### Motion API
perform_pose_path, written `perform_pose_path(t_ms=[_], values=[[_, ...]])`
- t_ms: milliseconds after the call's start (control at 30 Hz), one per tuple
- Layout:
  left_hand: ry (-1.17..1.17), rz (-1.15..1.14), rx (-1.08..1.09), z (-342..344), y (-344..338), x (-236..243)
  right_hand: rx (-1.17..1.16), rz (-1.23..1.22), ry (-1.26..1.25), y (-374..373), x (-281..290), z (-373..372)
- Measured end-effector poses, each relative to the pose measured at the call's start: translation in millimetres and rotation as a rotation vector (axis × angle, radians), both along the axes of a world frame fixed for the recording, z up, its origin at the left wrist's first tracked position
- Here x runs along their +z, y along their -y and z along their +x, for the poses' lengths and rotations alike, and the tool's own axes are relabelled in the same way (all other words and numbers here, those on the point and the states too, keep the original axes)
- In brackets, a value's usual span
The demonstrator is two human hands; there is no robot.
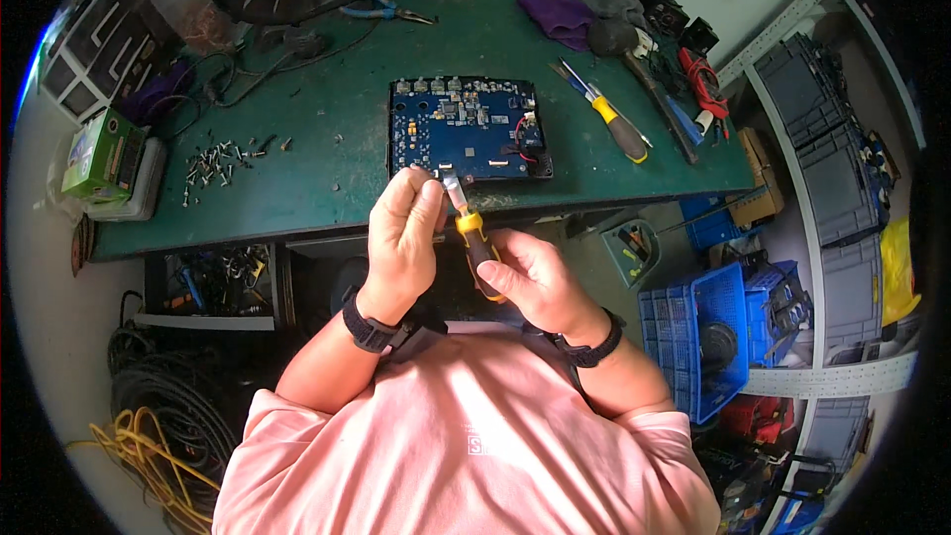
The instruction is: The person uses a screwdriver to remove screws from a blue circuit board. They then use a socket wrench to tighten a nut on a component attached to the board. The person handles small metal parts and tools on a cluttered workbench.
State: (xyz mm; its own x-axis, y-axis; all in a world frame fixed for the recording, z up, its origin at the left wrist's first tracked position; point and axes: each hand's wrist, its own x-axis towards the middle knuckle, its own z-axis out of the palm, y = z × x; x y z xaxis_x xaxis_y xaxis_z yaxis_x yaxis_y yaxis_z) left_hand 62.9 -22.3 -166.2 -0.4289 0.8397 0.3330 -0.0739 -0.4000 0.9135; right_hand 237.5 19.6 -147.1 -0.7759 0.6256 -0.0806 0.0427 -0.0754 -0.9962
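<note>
My right hand point(530, 282) grips the yellow and black handle of a screwdriver point(475, 243), its shaft pointing up and away from me. My left hand point(404, 228) is closed around the tip end of that shaft, fingertips pinched at a small metal piece just in front of the blue circuit board point(466, 129). The board lies in a black frame on the green bench mat point(317, 159), close to the near edge. Whether the tip touches the board is hidden by my fingers.
A heap of loose screws point(218, 163) lies left of the board. Another yellow-handled screwdriver point(619, 129) and a hammer point(634, 59) lie to the right, blue pliers point(381, 8) at the back. A green box point(99, 154) sits far left. Blue crates point(703, 327) stand on the floor at right.
</note>
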Motion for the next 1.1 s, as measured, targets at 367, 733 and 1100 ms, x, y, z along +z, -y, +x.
perform_pose_path(t_ms=[367, 733, 1100], values=[[0.878, -0.149, -0.558, -9, 9, 24, -0.243, 0.958, 0.224, -12, 10, 1], [0.721, -0.207, -0.435, 7, 6, 17, -0.241, 0.499, -0.077, -10, 9, -12], [0.679, -0.285, -0.411, 24, 5, 14, -0.433, 0.848, -0.010, -11, 4, -16]])
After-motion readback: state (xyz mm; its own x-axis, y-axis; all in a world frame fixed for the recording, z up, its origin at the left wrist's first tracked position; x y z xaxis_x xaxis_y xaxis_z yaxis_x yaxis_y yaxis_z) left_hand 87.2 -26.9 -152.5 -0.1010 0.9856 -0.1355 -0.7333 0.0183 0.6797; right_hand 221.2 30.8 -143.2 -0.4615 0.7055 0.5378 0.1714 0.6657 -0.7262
